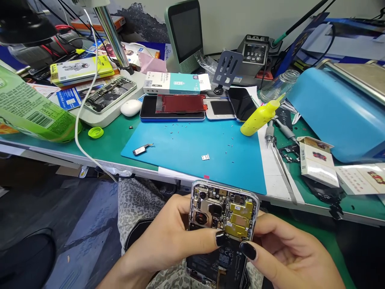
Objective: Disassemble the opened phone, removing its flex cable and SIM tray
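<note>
An opened phone (239,218) is held upright above the lap, its circuit board, cameras and black battery facing up. My left hand (171,237) wraps the phone's left side, with the thumb lying across the inside just below the cameras. On the right edge, my right hand (288,249) grips it too, its thumb over the top of the battery. Both thumbnails are black. Behind the phone, on a blue mat (174,140), lie a small metal tray (205,157), a small component with a short cable (140,150) and several tiny screws.
A yellow bottle (258,118) lies at the mat's right, near tweezers (282,168) and small boxes (319,160). Phones and a red screen film (182,103) line the mat's back. A white cable (78,132) hangs over the table's left edge beside a green bag (33,108).
</note>
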`<action>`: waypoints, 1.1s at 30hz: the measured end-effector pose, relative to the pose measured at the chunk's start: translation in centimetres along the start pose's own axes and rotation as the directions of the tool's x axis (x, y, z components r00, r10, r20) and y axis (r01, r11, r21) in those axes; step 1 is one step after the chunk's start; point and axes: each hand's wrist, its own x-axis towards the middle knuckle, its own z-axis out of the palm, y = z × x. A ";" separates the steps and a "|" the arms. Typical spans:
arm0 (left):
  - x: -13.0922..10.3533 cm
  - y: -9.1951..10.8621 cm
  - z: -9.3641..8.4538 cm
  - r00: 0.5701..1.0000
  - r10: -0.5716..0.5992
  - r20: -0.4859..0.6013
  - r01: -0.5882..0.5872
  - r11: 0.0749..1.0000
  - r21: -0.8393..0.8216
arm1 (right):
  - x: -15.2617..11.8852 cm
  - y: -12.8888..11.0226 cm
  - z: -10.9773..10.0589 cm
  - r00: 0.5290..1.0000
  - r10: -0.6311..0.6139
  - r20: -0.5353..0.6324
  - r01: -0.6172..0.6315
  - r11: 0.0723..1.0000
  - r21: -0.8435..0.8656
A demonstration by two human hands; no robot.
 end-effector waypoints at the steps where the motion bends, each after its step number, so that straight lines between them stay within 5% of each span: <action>1: 0.0 -0.1 -0.2 1.000 0.006 0.010 -0.006 1.000 -0.009 | 0.1 0.0 0.1 1.000 -0.010 0.007 0.010 1.000 0.000; 10: 0.3 -0.8 -0.1 0.997 -0.035 -0.073 0.029 0.997 -0.074 | 0.0 0.7 0.0 1.000 -0.012 -0.001 0.012 0.997 0.073; 14: 0.2 -0.8 0.0 0.975 -0.108 -0.192 0.082 0.987 -0.138 | -0.1 0.8 -0.1 0.985 0.082 0.155 -0.113 0.972 0.205; 18: 0.7 -0.5 0.0 0.956 -0.123 -0.267 0.079 0.983 -0.168 | -0.2 0.8 0.4 0.919 0.230 0.320 -0.280 0.953 0.119; 24: 0.7 -0.3 0.0 0.979 -0.068 -0.192 0.043 0.990 -0.132 | 0.0 0.6 1.1 0.994 0.098 0.042 -0.096 0.994 -0.042; 29: -1.3 -1.1 0.0 0.982 0.045 -0.186 -0.038 0.998 0.040 | 0.4 0.4 0.9 1.000 -0.017 0.007 0.018 0.990 -0.143; 33: -2.8 -2.2 0.4 0.926 0.196 -0.323 -0.101 0.952 0.290 | 0.3 0.9 0.9 1.000 -0.015 -0.001 0.015 0.991 -0.135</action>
